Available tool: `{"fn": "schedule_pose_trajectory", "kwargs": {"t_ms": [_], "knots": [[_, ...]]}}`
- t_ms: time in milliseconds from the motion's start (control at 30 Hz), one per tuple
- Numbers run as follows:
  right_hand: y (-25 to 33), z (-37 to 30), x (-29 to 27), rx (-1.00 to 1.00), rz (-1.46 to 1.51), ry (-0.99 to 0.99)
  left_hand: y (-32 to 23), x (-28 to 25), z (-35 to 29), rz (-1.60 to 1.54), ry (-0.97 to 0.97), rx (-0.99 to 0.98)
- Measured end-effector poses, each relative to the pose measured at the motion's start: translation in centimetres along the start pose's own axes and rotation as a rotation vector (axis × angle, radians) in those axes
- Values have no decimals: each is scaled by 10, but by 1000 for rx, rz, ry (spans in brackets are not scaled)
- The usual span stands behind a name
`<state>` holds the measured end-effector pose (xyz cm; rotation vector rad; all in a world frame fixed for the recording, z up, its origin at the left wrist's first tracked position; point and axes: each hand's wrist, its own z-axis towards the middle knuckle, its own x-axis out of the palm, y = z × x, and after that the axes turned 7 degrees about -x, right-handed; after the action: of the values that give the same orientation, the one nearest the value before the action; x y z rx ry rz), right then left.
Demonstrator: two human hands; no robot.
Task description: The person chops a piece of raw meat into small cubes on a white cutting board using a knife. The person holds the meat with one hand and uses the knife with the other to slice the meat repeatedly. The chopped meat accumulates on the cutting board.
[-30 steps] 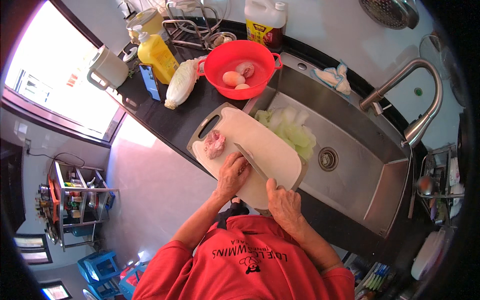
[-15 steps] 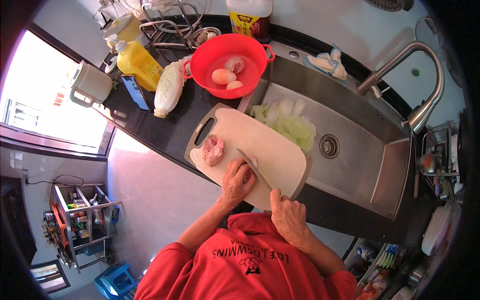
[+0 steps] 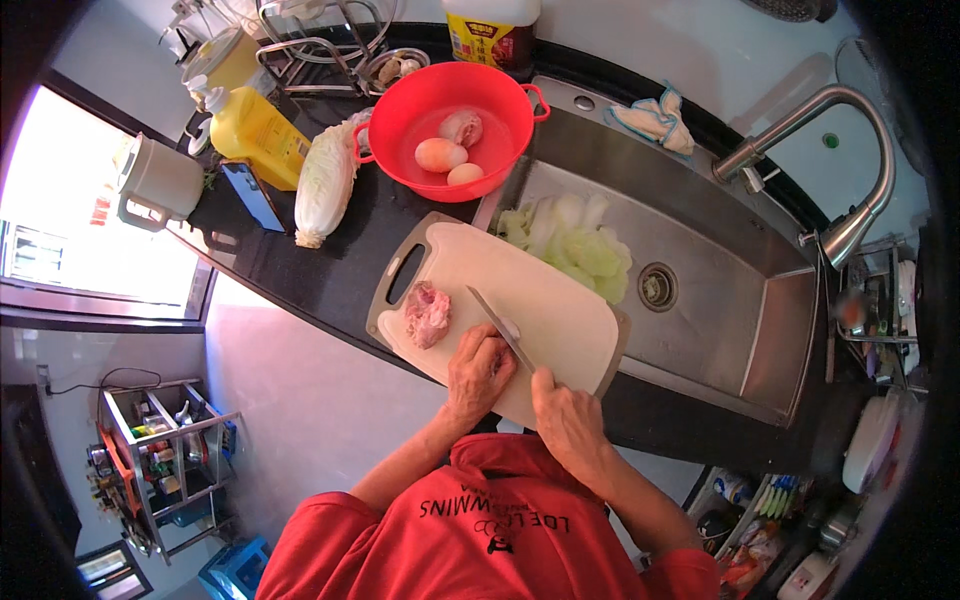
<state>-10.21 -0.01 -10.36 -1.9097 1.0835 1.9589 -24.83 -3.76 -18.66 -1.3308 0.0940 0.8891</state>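
Observation:
On the cream cutting board [image 3: 560, 270], my right hand [image 3: 570, 415] grips the handle of a kitchen knife [image 3: 495, 315]. Its blade points up and left, close beside the curled fingers of my left hand [image 3: 478, 372]. Those fingers press on a small pale piece of food [image 3: 511, 328], mostly hidden by the hand and blade; I cannot tell its kind. A lump of raw pink meat [image 3: 428, 314] lies apart, near the board's handle slot.
Behind the board stands a red basin [image 3: 400, 100] with two eggs and a pinkish lump. Cabbage leaves [image 3: 580, 250] lie in the steel sink [image 3: 690, 350] at right. Left are a whole cabbage [image 3: 326, 190], a propped phone [image 3: 252, 195] and a yellow pump bottle [image 3: 255, 130].
The view has shifted slightly. Both hands stay at nearly the same spot on the board, the knife still against the left fingers. The meat lump has not moved.

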Motion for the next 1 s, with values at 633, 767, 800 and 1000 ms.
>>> {"fn": "schedule_pose_trajectory", "kwargs": {"t_ms": [633, 767, 800, 1000], "knots": [[-12, -17, -5, -57, -22, 30, -13, 9, -14, 130, -140, 91], [-17, -2, 4, -83, 62, -28, -12, 9, -20, 103, -84, 167], [-16, 3, 7, -93, 94, -52, -14, 8, -21, 114, -62, 152], [-25, -9, -3, -82, 72, 43, -9, 13, -20, 103, -142, 89]]}}
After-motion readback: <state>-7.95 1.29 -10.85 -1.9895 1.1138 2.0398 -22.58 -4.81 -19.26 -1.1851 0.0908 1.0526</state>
